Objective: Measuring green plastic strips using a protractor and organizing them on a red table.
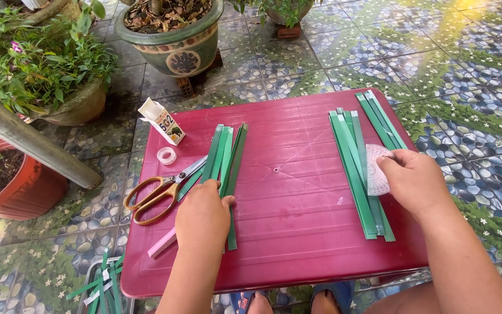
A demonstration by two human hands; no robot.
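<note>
My left hand [203,218] rests on a bundle of long green strips [226,156] lying on the left side of a dark red plastic table [297,174], fingers pressing on them. My right hand [413,180] holds a clear protractor [374,168] against a second pile of green strips [355,168] on the table's right side. A third small group of green strips [379,119] lies at the far right. Scissors with orange handles [158,192] sit just left of my left hand, and a pink ruler [162,243] pokes out below it.
A roll of clear tape [167,155] and a small white carton [162,120] lie at the table's left corner. Potted plants [172,35] stand on the patterned tile floor behind. A tray with green offcuts [103,288] sits on the floor front left.
</note>
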